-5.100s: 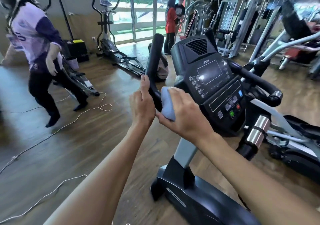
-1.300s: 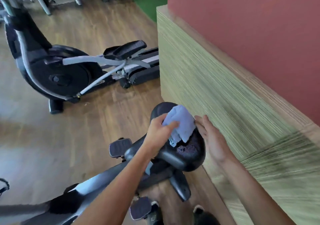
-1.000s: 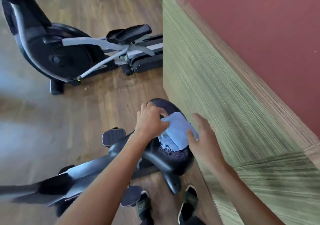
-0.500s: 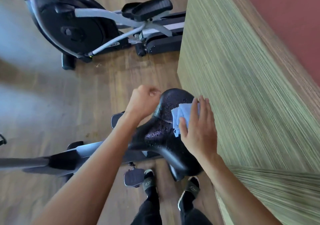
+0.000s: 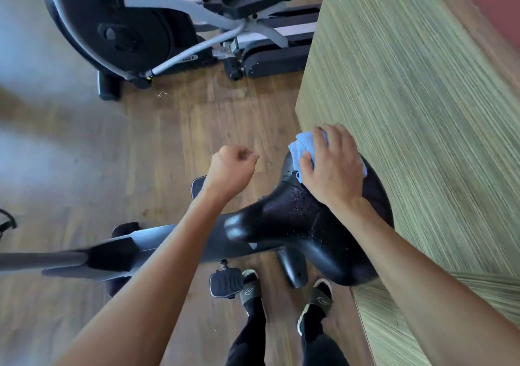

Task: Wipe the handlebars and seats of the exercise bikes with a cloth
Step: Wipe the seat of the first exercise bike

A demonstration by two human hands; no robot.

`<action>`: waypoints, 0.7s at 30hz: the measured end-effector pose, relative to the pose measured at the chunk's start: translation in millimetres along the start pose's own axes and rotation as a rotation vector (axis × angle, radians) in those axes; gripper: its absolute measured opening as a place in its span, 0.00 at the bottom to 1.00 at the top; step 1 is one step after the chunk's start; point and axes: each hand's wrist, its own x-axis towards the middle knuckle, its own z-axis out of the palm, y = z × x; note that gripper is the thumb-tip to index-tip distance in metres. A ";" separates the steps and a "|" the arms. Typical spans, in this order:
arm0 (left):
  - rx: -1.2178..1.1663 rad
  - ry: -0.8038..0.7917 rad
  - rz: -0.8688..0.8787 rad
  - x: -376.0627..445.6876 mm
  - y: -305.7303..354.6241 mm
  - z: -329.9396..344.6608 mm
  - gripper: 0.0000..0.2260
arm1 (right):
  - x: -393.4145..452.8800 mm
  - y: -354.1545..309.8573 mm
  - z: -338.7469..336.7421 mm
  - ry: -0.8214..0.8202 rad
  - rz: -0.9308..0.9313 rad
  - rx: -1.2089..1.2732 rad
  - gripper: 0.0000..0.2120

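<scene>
Right hand (image 5: 332,168) flat on the blue cloth (image 5: 302,147), fingers spread, pressing it onto the far, wide end of the black seat (image 5: 295,225). Left hand (image 5: 232,168) curled into a fist, holding nothing, raised beside the seat and apart from it. Fine droplets speckled over the seat's middle. Seat's right edge tight against the striped wooden panel (image 5: 408,98), little room on that side; open wood floor (image 5: 183,129) to the left and ahead. Bike frame (image 5: 126,250) running left from under the seat, one pedal (image 5: 226,282) just beside the person's sandalled feet (image 5: 316,299). Elliptical trainer (image 5: 146,28) well apart at the top, its rear end meeting the panel's edge. Compared with half a second ago: cloth slid farther toward the seat's rear rim, left fist farther clear of the saddle.
</scene>
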 end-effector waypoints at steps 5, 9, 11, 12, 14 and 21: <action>-0.054 0.144 0.166 -12.0 25.9 29.9 0.09 | -5.6 7.4 -14.6 -0.253 -0.141 0.292 0.31; 0.127 0.107 0.480 -25.4 52.5 65.9 0.15 | -17.1 47.2 -46.4 -0.205 0.246 0.904 0.28; 0.294 0.142 0.635 -24.5 63.8 80.9 0.20 | -36.0 64.4 -44.3 -0.031 0.473 0.873 0.22; 0.376 0.151 0.682 -21.9 69.0 89.3 0.24 | -44.0 71.1 -40.9 -0.005 0.580 0.852 0.20; 0.569 0.128 0.680 -15.5 76.5 106.1 0.33 | -51.7 79.9 -34.3 -0.051 0.752 0.854 0.18; 0.710 0.181 0.570 -5.6 74.2 142.6 0.33 | -43.0 76.7 -22.1 -0.354 0.740 0.706 0.20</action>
